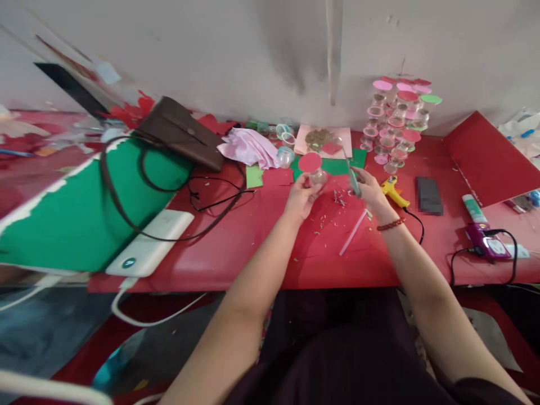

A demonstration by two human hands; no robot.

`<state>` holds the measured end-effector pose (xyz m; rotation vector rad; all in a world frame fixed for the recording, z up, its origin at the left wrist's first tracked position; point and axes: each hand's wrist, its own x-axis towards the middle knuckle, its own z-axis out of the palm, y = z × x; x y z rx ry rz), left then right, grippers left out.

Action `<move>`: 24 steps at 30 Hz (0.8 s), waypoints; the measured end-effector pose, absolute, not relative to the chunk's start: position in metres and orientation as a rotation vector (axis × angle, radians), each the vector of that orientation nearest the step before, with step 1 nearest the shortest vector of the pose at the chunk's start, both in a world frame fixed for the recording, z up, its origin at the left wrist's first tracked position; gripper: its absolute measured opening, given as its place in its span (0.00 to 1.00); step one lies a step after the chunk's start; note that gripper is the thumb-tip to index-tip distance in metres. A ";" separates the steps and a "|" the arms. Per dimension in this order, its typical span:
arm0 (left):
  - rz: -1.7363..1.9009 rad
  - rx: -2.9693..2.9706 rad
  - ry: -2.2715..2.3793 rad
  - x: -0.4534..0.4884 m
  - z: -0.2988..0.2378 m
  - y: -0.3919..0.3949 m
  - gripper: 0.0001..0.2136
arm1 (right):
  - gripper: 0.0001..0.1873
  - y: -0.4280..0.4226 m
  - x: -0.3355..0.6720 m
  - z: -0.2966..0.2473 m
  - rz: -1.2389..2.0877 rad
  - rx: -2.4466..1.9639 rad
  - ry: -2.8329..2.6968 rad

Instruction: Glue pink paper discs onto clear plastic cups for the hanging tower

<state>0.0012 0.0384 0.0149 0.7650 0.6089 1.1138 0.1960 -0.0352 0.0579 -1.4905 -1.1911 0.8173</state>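
Note:
My left hand [301,198] is closed around a small clear plastic piece [317,178] topped with a round red paper disc [310,162]. In my right hand [370,191] are scissors with a green handle [354,183], their blades pointing up and away toward the wall. A gap separates the scissors from the disc. Below the hands, small paper scraps [340,197] and a pale pink strip [353,232] lie on the red surface. Behind them, a pink sheet [346,135] bears a greenish-brown heap [321,138] and a red scrap.
Stacked clear hourglass shapes [396,121] with coloured discs stand at back right. Nearby are a yellow glue gun [395,192] with a black cord and a dark phone [429,196]. A brown bag [181,132], pink cloth [253,147] and white power bank [152,243] lie left.

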 end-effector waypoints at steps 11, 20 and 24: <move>1.097 0.748 0.651 0.005 0.020 0.031 0.24 | 0.26 -0.064 0.175 0.056 1.432 -0.965 -0.610; 1.034 0.656 0.713 0.035 0.033 0.019 0.23 | 0.23 -0.064 0.179 0.058 1.153 -1.018 -0.544; 1.043 0.773 0.649 0.039 0.030 0.006 0.21 | 0.27 -0.065 0.180 0.058 1.075 -1.072 -0.547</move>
